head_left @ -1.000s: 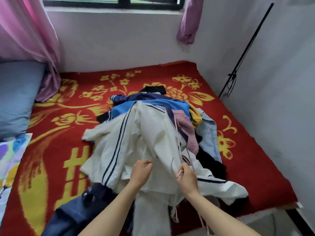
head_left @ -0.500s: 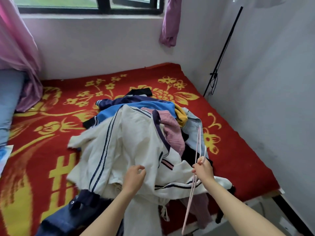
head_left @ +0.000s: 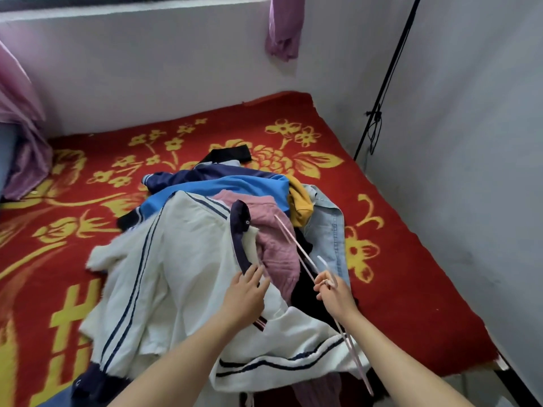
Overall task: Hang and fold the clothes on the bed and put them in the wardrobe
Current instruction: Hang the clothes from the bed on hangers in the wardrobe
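Note:
A heap of clothes lies on the bed's red and yellow blanket (head_left: 396, 274). On top is a white jacket (head_left: 188, 259) with navy stripes and a navy collar. Under it show a pink garment (head_left: 276, 248), a blue top (head_left: 241, 186), a yellow piece (head_left: 301, 201) and a light denim jacket (head_left: 329, 227). My left hand (head_left: 244, 295) rests with straight fingers on the white jacket at its navy collar edge. My right hand (head_left: 333, 295) grips a thin pink hanger (head_left: 296, 245) above the pile's right side; the hanger's far arm reaches over the pink garment.
White walls close the bed at the back and right. A black pole (head_left: 385, 80) with a cord leans along the right wall. Purple curtains (head_left: 283, 27) hang at the window, another at the far left. The bed's front right corner (head_left: 499, 362) drops to the floor.
The hanger has swung from hanging down at the pile's right to pointing across the pink garment. My left hand has moved up to the jacket's collar edge and straightened its fingers.

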A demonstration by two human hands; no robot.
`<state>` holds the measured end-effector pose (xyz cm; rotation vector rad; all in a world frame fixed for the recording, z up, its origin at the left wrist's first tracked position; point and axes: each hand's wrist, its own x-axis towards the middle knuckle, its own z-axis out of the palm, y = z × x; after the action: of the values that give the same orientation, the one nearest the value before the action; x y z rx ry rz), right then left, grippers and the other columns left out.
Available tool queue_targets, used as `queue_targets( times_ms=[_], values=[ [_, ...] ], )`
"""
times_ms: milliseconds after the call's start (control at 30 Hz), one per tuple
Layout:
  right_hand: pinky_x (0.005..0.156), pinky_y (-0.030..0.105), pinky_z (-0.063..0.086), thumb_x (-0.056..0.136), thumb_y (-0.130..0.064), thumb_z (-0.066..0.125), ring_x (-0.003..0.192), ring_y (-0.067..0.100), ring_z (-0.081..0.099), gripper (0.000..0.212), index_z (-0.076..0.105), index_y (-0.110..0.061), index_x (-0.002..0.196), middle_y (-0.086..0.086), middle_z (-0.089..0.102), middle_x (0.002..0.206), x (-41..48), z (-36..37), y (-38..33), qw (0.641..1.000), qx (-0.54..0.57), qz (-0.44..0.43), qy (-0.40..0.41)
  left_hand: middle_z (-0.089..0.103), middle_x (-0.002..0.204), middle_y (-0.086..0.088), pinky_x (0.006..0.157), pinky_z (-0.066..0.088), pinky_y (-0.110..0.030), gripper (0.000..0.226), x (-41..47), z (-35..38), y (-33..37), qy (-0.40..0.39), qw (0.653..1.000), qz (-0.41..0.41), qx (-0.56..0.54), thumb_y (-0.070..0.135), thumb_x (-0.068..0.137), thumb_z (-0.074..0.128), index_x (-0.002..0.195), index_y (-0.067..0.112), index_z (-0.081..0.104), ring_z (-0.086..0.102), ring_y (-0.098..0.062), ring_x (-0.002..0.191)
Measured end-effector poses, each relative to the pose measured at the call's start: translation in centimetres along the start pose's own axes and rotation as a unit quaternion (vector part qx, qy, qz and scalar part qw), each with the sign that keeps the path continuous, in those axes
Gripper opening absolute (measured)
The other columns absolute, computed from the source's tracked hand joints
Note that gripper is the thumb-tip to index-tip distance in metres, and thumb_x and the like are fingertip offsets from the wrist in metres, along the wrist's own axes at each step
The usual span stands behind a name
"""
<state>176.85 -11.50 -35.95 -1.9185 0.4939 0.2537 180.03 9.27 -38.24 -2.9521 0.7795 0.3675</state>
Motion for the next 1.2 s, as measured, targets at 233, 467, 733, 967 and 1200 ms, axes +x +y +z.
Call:
queue_targets(
  times_ms=[233,467,733,967,1200],
  values=[
    [0.072,0.031,0.039,0.083,0.014,0.036,0.072,0.017,0.048,0.038,0.048,-0.018,0.066,0.000,0.053,0.070,2.2,-1.4,0.9,0.999,-0.030,-0.013,-0.037,0.065,0.071,0.002,0.067,0.049,-0.030,0.042,0.3,0.0,0.3,-0.058,0.988,0.008,0.143,0.029,0.044,0.082,0.082,0.015,0.073,0.061,-0.018,0.071],
    [0.060,0.028,0.030,0.086,0.008,0.040,0.071,0.022,0.049,0.026,0.052,-0.012,0.074,0.003,0.055,0.072,4.1,0.0,-0.7,0.994,-0.093,-0.050,-0.023,0.064,0.093,-0.002,0.092,0.035,-0.039,0.031,-3.2,-0.8,-1.2,-0.081,0.979,-0.163,0.089,0.003,0.072,0.058,0.102,0.010,0.060,0.052,-0.025,0.102],
    [0.062,0.019,0.028,0.082,0.015,0.042,0.076,0.023,0.048,0.026,0.066,0.004,0.079,0.023,0.054,0.090,2.6,3.8,-6.2,0.979,-0.080,-0.183,0.032,0.052,0.052,0.004,0.079,0.045,-0.047,0.042,-9.9,-4.8,-3.9,0.088,0.974,-0.169,0.119,-0.001,0.019,0.083,0.049,0.019,0.063,0.061,-0.021,0.062],
    [0.094,0.026,0.040,0.079,-0.003,0.067,0.101,0.030,0.054,0.031,0.064,0.000,0.110,0.018,0.044,0.112,1.7,9.3,-11.0,0.969,-0.121,-0.208,-0.052,0.052,0.060,0.001,0.091,0.030,-0.046,0.040,-17.3,-5.2,-6.4,0.162,0.958,-0.172,0.164,-0.004,0.023,0.071,0.055,0.018,0.060,0.063,-0.021,0.069],
    [0.095,0.032,0.031,0.080,-0.020,0.071,0.118,0.034,0.038,0.048,0.054,-0.008,0.123,0.018,0.042,0.118,-0.8,15.2,-10.1,0.949,-0.245,-0.198,-0.033,0.049,0.067,0.003,0.100,0.032,-0.049,0.036,-23.7,-4.0,-7.9,0.264,0.934,-0.141,0.194,-0.006,0.074,0.035,0.064,0.020,0.057,0.056,-0.017,0.075]
  ],
)
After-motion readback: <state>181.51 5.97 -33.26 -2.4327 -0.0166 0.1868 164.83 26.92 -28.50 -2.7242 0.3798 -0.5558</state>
